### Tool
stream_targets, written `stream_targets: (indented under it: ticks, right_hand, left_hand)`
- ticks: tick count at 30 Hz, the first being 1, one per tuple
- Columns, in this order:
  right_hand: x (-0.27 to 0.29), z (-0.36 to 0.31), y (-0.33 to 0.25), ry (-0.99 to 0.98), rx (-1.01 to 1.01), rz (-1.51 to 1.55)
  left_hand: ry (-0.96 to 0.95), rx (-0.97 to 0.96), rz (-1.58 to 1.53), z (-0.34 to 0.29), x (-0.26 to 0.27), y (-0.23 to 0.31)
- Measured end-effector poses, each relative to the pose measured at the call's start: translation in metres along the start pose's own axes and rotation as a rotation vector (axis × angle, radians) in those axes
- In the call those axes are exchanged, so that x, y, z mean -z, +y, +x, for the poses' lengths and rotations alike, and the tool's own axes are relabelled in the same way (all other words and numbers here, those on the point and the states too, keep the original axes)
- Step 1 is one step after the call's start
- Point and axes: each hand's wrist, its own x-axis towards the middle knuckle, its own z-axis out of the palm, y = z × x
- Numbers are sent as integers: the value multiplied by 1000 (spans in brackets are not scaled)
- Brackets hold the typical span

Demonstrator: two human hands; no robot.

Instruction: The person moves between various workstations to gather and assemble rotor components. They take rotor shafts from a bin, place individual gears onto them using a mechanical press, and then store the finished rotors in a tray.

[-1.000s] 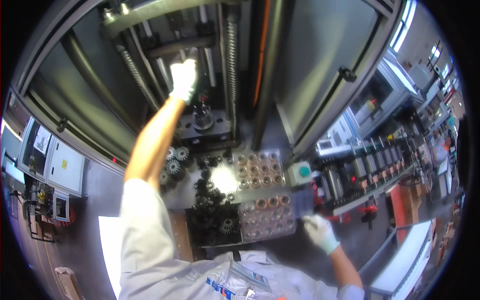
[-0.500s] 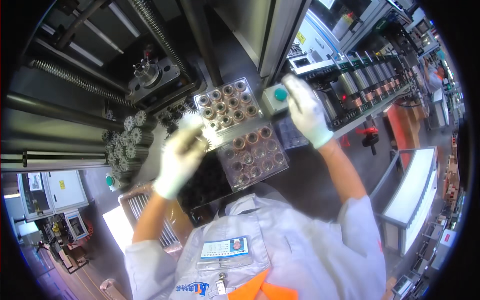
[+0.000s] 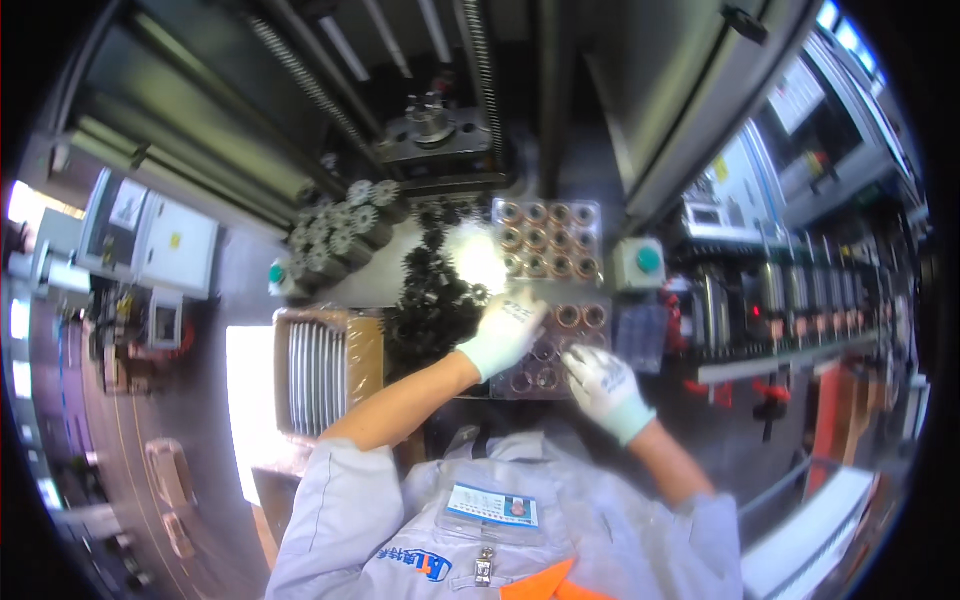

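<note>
This is a factory workshop: a press-like machine [image 3: 435, 150], green push buttons [image 3: 648, 260], stacked toothed metal cores [image 3: 342, 232], trays [image 3: 600, 228] of copper-ringed parts [image 3: 536, 240] and white machine cabinets [image 3: 178, 240] show it.

Left grip [image 3: 506, 330] has moved from the press [image 3: 432, 122], right grip [image 3: 606, 390] from beside the green button [image 3: 648, 261], to the lower tray [image 3: 534, 393]

The near clear plastic tray [image 3: 556, 388] lies flat, its round pockets see-through; two copper-coloured rings [image 3: 568, 317] sit side by side at the right of its far row. The left hand [image 3: 508, 328] covers its far left corner and the right hand [image 3: 604, 386] overlaps its right side; whether either grips a ring is hard to tell. Just beyond lies a second clear tray [image 3: 599, 240], also flat, with dark-centred coppery rings [image 3: 536, 239] in three rows of four.
</note>
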Motion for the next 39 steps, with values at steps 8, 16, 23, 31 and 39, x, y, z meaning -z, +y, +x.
stream_targets:
  ticks: [8, 16, 23, 31, 39]
  right_hand:
    - [2, 14, 3, -1, 63, 67]
    - [12, 76, -74, -68, 244, 355]
    - [-50, 106, -269, -486, 826, 644]
    - [-235, 61, -484, -850, 1218, 224]
    - [-318, 24, -530, -987, 1070, -7]
  left_hand:
    - [330, 216, -415, -30, 57, 32]
    - [458, 675, -1373, -174, 98, 63]
    - [931, 1067, -1108, -372, 99, 93]
    - [1194, 1419, -396, -532, 56, 147]
    - [1262, 1365, -391, -541, 50, 146]
